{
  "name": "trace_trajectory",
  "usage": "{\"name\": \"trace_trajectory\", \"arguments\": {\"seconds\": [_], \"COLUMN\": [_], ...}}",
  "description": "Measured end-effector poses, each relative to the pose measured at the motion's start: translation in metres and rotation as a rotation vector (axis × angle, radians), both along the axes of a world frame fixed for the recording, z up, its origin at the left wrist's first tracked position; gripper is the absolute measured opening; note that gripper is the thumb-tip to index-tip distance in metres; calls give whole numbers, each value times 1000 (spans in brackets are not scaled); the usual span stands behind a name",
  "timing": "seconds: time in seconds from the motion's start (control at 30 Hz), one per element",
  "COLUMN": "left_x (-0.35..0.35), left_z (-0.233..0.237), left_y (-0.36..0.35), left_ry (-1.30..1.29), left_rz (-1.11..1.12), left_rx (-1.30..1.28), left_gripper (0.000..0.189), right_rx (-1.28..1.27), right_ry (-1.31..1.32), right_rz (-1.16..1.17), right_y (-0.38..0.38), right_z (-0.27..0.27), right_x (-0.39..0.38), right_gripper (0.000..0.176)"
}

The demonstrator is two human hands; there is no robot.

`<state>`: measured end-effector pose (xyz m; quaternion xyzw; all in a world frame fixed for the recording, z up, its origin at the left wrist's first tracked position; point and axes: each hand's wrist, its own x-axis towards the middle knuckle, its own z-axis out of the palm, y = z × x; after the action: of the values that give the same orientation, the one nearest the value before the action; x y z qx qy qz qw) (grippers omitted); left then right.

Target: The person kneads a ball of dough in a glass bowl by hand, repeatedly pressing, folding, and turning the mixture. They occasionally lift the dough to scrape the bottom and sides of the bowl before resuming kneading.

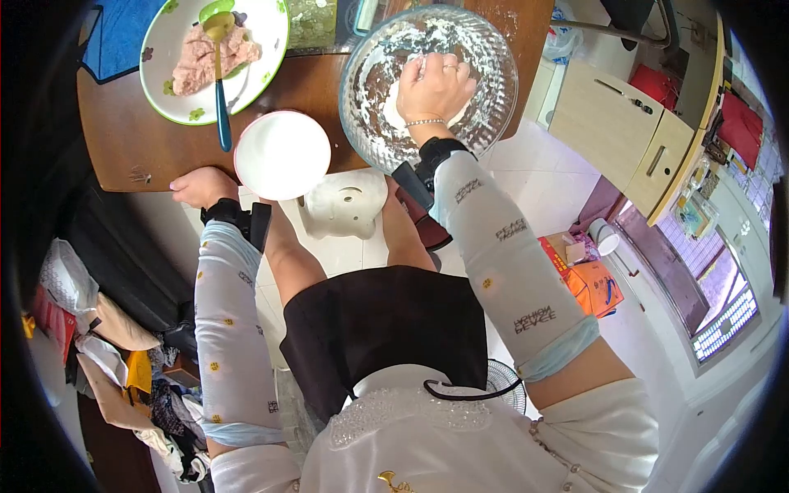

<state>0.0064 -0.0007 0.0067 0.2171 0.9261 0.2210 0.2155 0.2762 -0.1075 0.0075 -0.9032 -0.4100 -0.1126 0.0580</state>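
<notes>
Inside a clear glass bowl (352,107), my right hand (436,86) is closed with its knuckles down on pale dough (397,111). White flour or dough bits are smeared over the bowl's inner wall. My left hand (205,187) is curled at the near edge of the brown table (123,152), its fingers partly hidden. Just right of that hand, a white bowl (282,154) with a pink rim sits at the table's edge. Farther back, a white plate (156,78) with a green rim holds pink minced meat (209,62) and a spoon (220,90) with a dark blue handle.
A blue cloth (131,37) lies at the table's far left. A white stool-like object (345,204) stands below, between the knees. Wooden drawers (608,123) are at the right, with an orange bag (593,287) on the floor. Piled clothes (156,411) lie at the left.
</notes>
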Motion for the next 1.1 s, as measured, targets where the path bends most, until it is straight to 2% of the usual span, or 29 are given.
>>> {"name": "trace_trajectory", "arguments": {"seconds": [0.2,0.3,0.33,0.4,0.43,0.47,0.53,0.57,0.6,0.67,0.7,0.73,0.8,0.83,0.87,0.93,0.97,1.0,1.07,1.1], "left_x": [-3,-3,-2,-1,2,1,-1,-1,-1,-2,-4,-4,-5,-6,-7,-9,-9,-9,-11,-12], "left_z": [-4,-1,-1,2,6,5,2,2,2,-1,-3,-4,-6,-7,-8,-11,-12,-11,-9,-11], "left_y": [-1,0,0,-1,0,-1,-2,-2,-3,-3,-3,-3,-3,-4,-4,-5,-4,-5,-5,-6], "left_ry": [47,46,41,-3,-59,-63,-17,-17,-24,-32,-35,-39,-8,-37,-67,-40,-18,-21,-40,-34], "left_rz": [24,24,28,34,53,51,36,35,33,24,25,27,0,6,13,3,1,-6,-33,-48], "left_rx": [-31,-46,-46,-46,-5,-3,-19,-14,-5,10,25,41,2,39,75,66,59,62,15,18], "left_gripper": [49,49,49,50,50,50,50,50,50,50,49,49,49,49,49,50,50,50,51,53], "right_rx": [29,45,44,512,560,563,119,181,188,324,223,232,202,182,185,274,369,376,747,881], "right_ry": [26,474,470,1487,1481,1477,1035,1222,1222,1337,1363,1363,976,846,848,1016,1331,1328,1740,1782], "right_rz": [9,-135,-132,-368,-393,-391,-161,-276,-276,-446,-389,-393,-207,-159,-166,-262,-369,-373,-381,-862], "right_y": [15,13,7,-5,-10,-25,-52,-61,-60,-53,-56,-62,-73,-77,-77,-74,-72,-80,-94,-72], "right_z": [-4,-4,2,19,41,33,17,15,24,38,40,35,29,33,36,46,53,51,43,75], "right_x": [18,36,50,75,69,78,91,87,73,49,48,46,32,23,16,6,8,13,25,31], "right_gripper": [21,31,31,33,34,34,35,31,31,36,49,49,53,70,70,69,60,60,56,52]}}
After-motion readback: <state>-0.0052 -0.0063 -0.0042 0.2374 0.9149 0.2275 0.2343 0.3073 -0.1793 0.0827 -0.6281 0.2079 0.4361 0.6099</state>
